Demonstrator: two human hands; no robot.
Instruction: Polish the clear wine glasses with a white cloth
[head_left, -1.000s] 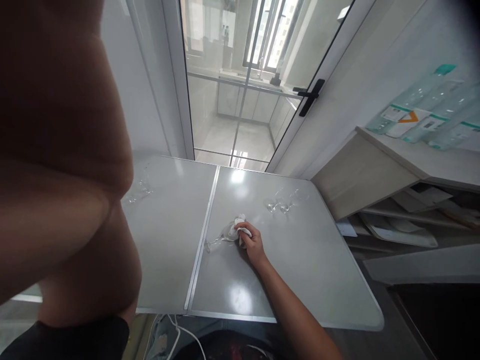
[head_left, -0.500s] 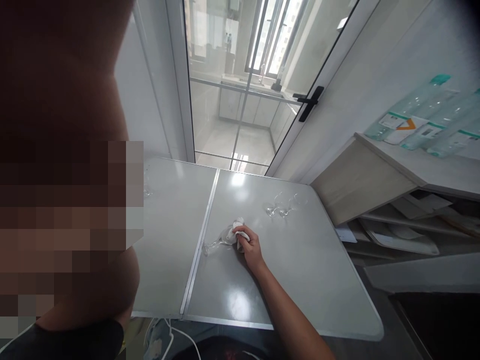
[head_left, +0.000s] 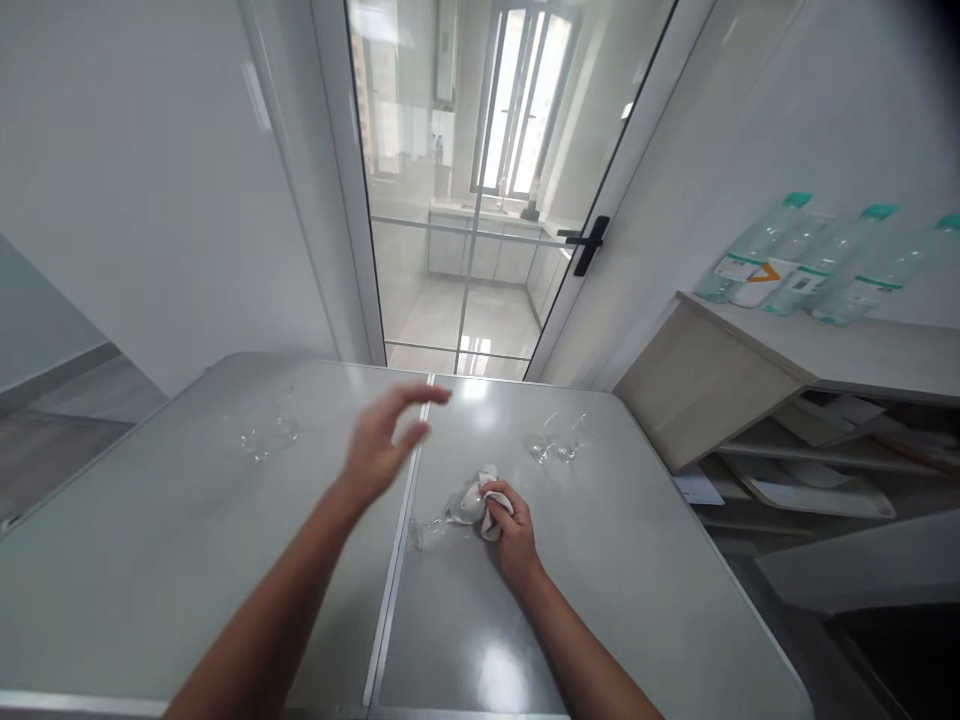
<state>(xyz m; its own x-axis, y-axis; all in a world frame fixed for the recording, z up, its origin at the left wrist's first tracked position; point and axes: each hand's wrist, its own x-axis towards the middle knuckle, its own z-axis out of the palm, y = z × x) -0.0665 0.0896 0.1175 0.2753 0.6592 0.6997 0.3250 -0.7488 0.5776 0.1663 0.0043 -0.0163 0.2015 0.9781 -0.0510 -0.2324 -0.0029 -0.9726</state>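
A clear stemmed glass (head_left: 442, 515) lies on its side on the grey table (head_left: 600, 560), its foot pointing left across the centre seam. My right hand (head_left: 511, 530) is closed on a white cloth (head_left: 487, 500) pressed against the bowl of that glass. My left hand (head_left: 382, 440) hovers above the table just left of the seam, fingers spread and empty, a little blurred. Two more clear glasses (head_left: 559, 440) stand at the back right of the table. Another pair of glasses (head_left: 266, 435) stands at the back left.
A glass door with a black handle (head_left: 585, 243) rises behind the table. To the right a shelf unit (head_left: 750, 400) carries water bottles (head_left: 810, 260) on top and papers on lower shelves. A metal seam (head_left: 397, 550) splits the tabletop.
My left arm, which filled the left of the view close to the camera, has dropped and now reaches out over the table. The view has shifted. My right hand stays on the cloth and glass.
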